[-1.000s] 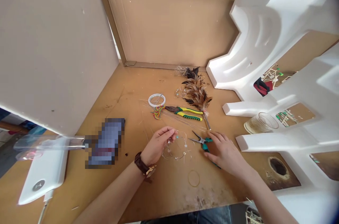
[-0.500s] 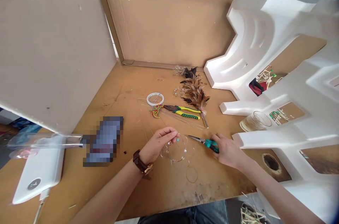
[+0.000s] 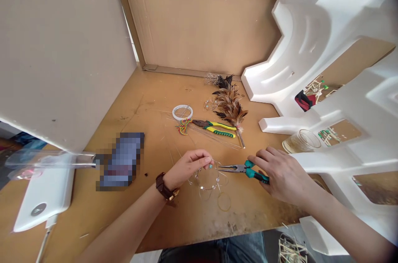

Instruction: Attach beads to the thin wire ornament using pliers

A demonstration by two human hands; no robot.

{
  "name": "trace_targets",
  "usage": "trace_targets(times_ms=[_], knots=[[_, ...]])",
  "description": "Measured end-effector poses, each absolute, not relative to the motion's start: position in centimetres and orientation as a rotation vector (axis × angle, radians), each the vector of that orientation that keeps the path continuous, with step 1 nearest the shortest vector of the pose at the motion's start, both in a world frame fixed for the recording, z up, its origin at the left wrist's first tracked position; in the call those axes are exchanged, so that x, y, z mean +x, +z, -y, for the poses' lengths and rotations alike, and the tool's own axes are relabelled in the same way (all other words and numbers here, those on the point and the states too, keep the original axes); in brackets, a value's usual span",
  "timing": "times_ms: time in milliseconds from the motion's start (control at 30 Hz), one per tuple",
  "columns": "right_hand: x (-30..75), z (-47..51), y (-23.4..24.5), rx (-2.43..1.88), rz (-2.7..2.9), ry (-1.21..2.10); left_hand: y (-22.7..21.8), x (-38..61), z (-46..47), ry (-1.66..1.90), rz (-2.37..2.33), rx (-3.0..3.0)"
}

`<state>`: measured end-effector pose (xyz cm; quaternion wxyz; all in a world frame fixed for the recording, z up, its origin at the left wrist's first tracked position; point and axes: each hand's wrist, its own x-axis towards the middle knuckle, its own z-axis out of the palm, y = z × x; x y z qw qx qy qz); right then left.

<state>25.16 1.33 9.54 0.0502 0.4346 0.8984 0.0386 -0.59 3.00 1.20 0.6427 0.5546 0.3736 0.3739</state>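
Between thumb and fingers, my left hand (image 3: 194,164) pinches a thin beaded wire ring (image 3: 214,187) with small clear and blue beads. My right hand (image 3: 275,170) grips teal-handled needle-nose pliers (image 3: 247,169), whose slim jaws point left and reach the ring's upper right side; whether they touch the wire I cannot tell. A thin yellowish loop (image 3: 224,201) lies on the table just below the ring. Beyond my hands rest yellow-and-green pliers (image 3: 214,128), a white ring (image 3: 182,112) and a bunch of coloured cords (image 3: 184,126).
A brown feather duster (image 3: 230,103) lies at the back, beside tangled wire (image 3: 212,78). White moulded foam (image 3: 298,43) with a glass (image 3: 301,141) borders the right. On the left are a blurred phone (image 3: 122,159) and a white power bank (image 3: 46,199). Cardboard (image 3: 205,18) walls the back.
My right hand has lifted and turned the needle-nose pliers, bringing their jaws level and up to the beaded ring. My left hand keeps its pinch and has barely moved.
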Motion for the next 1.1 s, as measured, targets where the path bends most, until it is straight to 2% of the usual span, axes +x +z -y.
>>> trace_targets(times_ms=[467,1100], knots=[[24.3,-0.5,10.7,1.177,-2.715,0.456,1.8,-1.0,-2.9,0.806,-0.798,1.392],[24.7,-0.3,10.2,1.323,-2.679,0.066,1.3,-1.1,-3.0,0.798,-0.754,1.414]])
